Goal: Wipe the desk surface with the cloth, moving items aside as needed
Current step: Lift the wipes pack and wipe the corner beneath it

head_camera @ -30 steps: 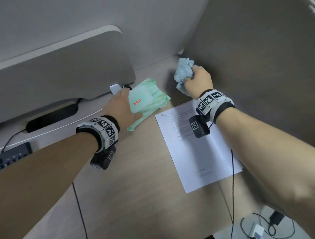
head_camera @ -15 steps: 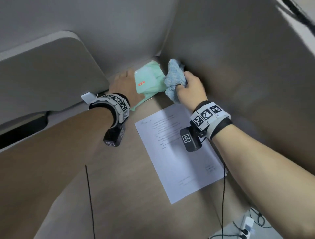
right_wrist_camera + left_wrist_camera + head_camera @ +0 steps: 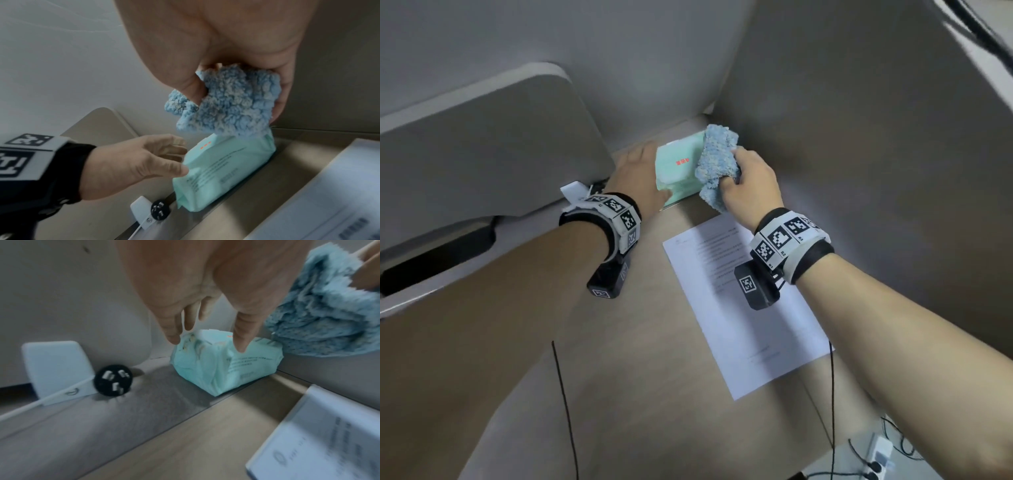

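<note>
**A:** Head view first: our right hand [image 3: 748, 185] has the blue cloth [image 3: 717, 168] bunched in curled fingers, lifted off the desk [image 3: 654, 377] up at 12 o'clock in the back corner. Our left hand [image 3: 642, 178] sits at 11, fingers out straight against the green wipes pack [image 3: 676, 168]. The sheet of paper [image 3: 739, 308] lies around 4 o'clock from the pack, flat on the wood.

**B:** Left wrist view agrees. Fingertips [image 3: 239, 344] only touch the top of the pack, not wrapped round it, so that hand reads as open. Black plug [image 3: 113, 380] and a white stand [image 3: 57, 368] sit at 9 o'clock from the pack.

**A:** Right wrist view: the cloth hangs just above the pack's far end (can't tell if it touches).

**B:** So progress-wise we'd guess we're at the clearing stage. The pack is parked in the corner, the paper's unmoved, and most of the desk looks left to wipe.
</note>
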The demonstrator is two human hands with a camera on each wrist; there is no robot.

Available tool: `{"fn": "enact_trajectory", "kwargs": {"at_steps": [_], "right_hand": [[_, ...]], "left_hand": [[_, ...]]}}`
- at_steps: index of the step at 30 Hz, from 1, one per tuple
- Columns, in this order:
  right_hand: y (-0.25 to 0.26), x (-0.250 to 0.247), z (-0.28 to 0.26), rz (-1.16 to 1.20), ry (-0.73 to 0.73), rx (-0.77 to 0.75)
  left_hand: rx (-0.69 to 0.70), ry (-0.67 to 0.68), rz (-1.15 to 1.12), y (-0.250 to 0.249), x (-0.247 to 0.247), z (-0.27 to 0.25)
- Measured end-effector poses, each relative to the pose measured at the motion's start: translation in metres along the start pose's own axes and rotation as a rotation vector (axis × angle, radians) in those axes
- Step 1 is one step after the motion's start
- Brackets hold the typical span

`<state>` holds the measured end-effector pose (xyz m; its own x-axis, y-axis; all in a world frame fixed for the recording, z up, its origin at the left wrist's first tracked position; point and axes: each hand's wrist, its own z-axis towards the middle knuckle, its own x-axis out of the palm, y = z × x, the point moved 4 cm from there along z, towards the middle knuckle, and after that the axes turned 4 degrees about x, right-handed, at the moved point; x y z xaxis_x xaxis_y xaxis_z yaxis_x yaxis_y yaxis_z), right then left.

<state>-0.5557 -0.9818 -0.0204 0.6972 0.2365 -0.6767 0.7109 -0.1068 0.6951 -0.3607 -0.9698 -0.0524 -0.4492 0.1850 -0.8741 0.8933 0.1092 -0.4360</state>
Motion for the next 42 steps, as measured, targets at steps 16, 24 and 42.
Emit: {"fn": "enact_trajectory", "kwargs": {"at_steps": [16,24,42], "right_hand": [[0.051,0.196,-0.100,-0.788,0.425,-0.309],[0.045,0.225,-0.149,-0.933,0.569,-0.577],[-0.005,0.217,-0.153,-0.830,0.364,-0.319]], "left_hand": [[-0.469,0.233,0.196,0.208,-0.009,-0.222],[-0.446,0.220,0.146,0.238,0.002,-0.257],[-0.400,0.203,0.122,0.232,0.004,-0.273]]}}
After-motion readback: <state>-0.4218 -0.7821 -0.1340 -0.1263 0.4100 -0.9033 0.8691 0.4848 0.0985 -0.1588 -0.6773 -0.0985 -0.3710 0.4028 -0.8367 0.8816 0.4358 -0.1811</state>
